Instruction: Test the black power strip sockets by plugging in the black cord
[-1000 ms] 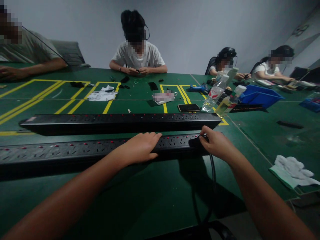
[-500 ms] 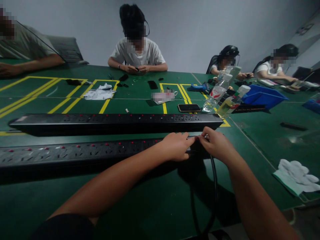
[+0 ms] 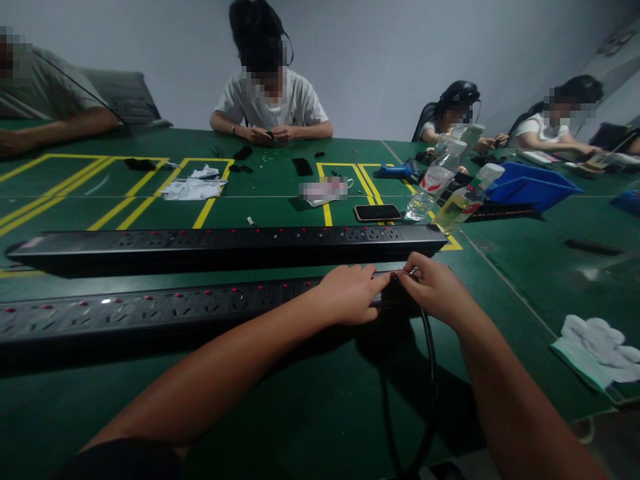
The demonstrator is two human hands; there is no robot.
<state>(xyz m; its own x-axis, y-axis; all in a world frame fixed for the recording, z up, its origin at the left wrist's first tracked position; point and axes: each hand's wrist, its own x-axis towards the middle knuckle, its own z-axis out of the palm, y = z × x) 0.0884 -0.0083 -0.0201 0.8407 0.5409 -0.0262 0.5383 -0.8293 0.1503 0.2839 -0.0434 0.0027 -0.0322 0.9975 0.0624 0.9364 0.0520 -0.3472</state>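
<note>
A long black power strip [image 3: 165, 308] with a row of sockets and red spots lies across the near side of the table. My left hand [image 3: 347, 293] is closed over its right part, the index finger stretched toward the end. At that end my right hand [image 3: 430, 280] pinches with thumb and forefinger. Whatever is between those fingertips is too small and dark to make out. The two hands' fingertips almost meet. From below the right hand a thick black cable [image 3: 431, 360] hangs down in a curve. A second black power strip [image 3: 225, 253] lies parallel, just beyond.
Beyond the strips are a phone [image 3: 377, 213], a clear bottle [image 3: 434, 180], a bottle of yellow liquid [image 3: 463, 203] and a blue bin [image 3: 533, 187]. White gloves [image 3: 597, 347] lie at the right. Several people sit around the green table [image 3: 280, 413], one directly opposite [image 3: 273, 100].
The view has shifted slightly, so both strips' left parts appear further left. My hands keep nearly the same pose at the near strip's end.
</note>
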